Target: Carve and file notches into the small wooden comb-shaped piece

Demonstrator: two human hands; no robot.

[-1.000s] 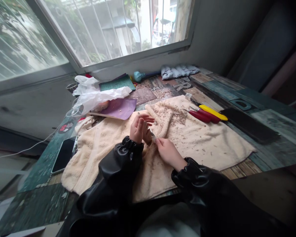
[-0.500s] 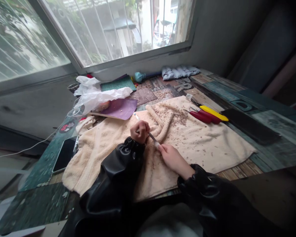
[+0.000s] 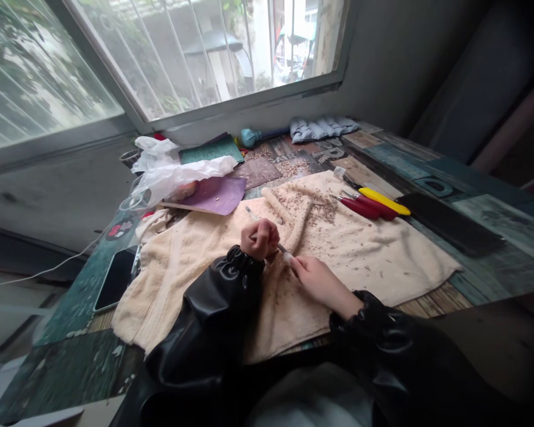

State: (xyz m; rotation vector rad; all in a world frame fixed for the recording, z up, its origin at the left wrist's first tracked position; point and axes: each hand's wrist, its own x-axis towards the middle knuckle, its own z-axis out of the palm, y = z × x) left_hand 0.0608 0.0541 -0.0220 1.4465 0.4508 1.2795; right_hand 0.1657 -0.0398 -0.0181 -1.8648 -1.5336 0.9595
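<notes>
My left hand [image 3: 258,239] is closed in a fist above a cream towel [image 3: 196,261], around a slim stick whose pale tip [image 3: 251,213] juts out on the far side. My right hand [image 3: 321,283] pinches a slim grey tool [image 3: 282,249] with a whitish band near the fingertips. The tool's far end runs into the underside of the left fist, where the fingers hide it. I cannot tell whether the stick and the tool are one piece. Brown crumbs or shavings [image 3: 323,214] lie scattered on the towel beyond both hands.
Red-handled pliers [image 3: 367,207] and a yellow-handled tool [image 3: 385,200] lie on the towel's right side, beside a black flat case [image 3: 451,224]. A phone [image 3: 117,279] rests at left. A purple sheet [image 3: 220,196] and white plastic bag [image 3: 187,172] sit at the back.
Both hands have shifted slightly to the right. Less of the stick's pale end shows past the left fist, and the gap between the hands looks a little smaller.
</notes>
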